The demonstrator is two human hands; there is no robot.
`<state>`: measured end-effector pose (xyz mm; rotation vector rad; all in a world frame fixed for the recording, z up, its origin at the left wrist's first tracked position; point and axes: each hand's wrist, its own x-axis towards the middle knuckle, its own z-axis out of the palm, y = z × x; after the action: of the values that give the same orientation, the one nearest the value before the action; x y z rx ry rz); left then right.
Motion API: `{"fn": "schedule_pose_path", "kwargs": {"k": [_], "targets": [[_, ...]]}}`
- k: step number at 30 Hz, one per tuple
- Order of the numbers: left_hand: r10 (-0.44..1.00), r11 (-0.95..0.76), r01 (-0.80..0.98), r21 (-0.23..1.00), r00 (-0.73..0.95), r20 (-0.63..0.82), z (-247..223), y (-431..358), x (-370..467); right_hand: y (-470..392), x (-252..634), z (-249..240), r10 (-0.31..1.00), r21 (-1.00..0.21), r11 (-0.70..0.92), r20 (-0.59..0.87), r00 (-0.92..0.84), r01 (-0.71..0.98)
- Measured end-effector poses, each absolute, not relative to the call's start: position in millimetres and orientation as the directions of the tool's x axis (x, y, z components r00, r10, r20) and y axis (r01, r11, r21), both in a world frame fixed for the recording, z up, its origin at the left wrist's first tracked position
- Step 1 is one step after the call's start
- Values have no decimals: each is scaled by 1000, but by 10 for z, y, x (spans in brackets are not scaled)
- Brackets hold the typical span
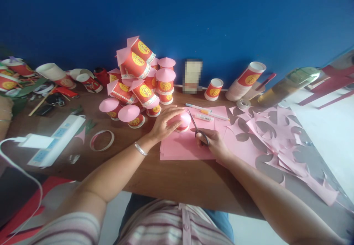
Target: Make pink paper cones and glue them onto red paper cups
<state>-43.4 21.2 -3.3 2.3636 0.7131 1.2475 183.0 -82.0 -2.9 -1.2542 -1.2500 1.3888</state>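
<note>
My left hand [166, 125] is wrapped round a red paper cup with a pink cone top [184, 119], which stands on a stack of pink paper sheets [188, 147]. In my right hand [212, 142] are dark-handled scissors [203, 134], their blades pointing up and left beside the cone's top. Just behind lie a blue-and-white pen [197, 107], an orange-and-white marker [218, 115] and a white tube [204, 117]. Left of my left hand, several red cups with pink cone tops [143, 94] are piled up.
Pink paper scraps [276, 127] cover the right side. At the back right are a lone cup [214, 89], a cup stack [246, 81], a tape roll [243, 104] and a bottle [289, 84]. A power strip [58, 140] and a paper ring [102, 140] lie left.
</note>
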Motion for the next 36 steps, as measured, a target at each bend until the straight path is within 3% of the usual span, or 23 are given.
{"fn": "schedule_pose_path", "kwargs": {"k": [36], "targets": [[588, -804, 259, 536, 487, 646, 3, 215, -426, -807, 1869, -67, 979, -981, -141, -119, -163, -130]]}}
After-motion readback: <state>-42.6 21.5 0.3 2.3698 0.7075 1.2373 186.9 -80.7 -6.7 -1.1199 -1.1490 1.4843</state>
